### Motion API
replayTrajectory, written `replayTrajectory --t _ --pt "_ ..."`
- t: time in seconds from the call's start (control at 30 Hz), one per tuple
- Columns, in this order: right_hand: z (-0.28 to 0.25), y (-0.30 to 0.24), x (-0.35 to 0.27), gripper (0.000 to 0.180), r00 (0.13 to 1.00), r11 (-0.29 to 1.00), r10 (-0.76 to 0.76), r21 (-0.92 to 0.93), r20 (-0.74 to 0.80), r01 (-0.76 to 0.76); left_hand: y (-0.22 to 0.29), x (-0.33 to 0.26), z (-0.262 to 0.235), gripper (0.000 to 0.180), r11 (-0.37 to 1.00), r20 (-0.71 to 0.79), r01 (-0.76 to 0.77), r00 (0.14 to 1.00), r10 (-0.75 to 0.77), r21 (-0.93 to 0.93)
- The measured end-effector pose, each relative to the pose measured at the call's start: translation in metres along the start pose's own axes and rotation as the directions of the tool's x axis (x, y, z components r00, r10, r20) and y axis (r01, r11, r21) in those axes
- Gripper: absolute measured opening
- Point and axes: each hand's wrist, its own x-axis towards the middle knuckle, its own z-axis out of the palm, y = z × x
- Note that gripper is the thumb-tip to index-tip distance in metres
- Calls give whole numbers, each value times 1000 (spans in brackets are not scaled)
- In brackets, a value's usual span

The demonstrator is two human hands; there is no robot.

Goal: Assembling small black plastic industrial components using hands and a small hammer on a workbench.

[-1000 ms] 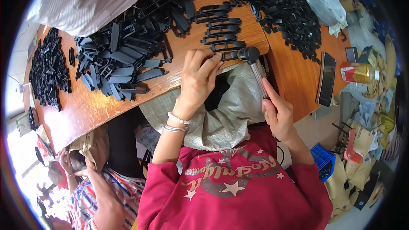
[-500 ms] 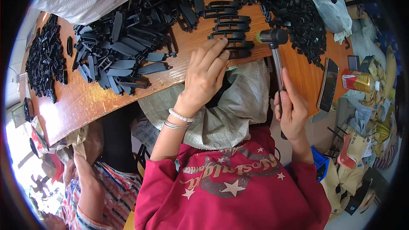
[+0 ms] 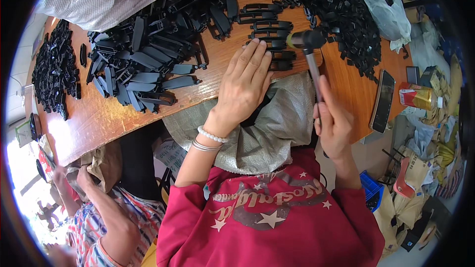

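Observation:
A column of long black plastic parts (image 3: 270,34) lies crosswise near the table's front edge. Over the left ends of the nearer ones rests my left hand (image 3: 241,86), its fingers stretched out and lying flat. My right hand (image 3: 334,129) is wrapped round the handle of a small mallet (image 3: 312,64) with a dark head and a yellowish face. That head hangs at the right ends of the column; whether it touches a part I cannot tell. Under my left wrist, a pale woven sack (image 3: 269,141) is spread across my lap.
Piles of black plastic parts (image 3: 143,64) cover the left of the wooden table (image 3: 208,76), and small black pieces (image 3: 341,24) heap up at the back right. A phone (image 3: 383,101) and a clear plastic bag (image 3: 383,10) lie to the right. A co-worker's arm (image 3: 111,212) is at lower left.
My right hand has swung the mallet a little left, over the ends of the parts. My left fingers have straightened and flattened. The co-worker's hands have shifted.

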Motion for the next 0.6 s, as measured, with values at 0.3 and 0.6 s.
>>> replayTrajectory --t 0.3,0.6 --pt "-9 -13 14 43 992 981 122 147 37 -126 -1 2 -3 36 1000 -19 -5 1000 5 -22" --pt "-5 -14 19 41 967 951 251 172 49 -256 -1 3 -4 36 999 -25 2 1000 -4 -50"
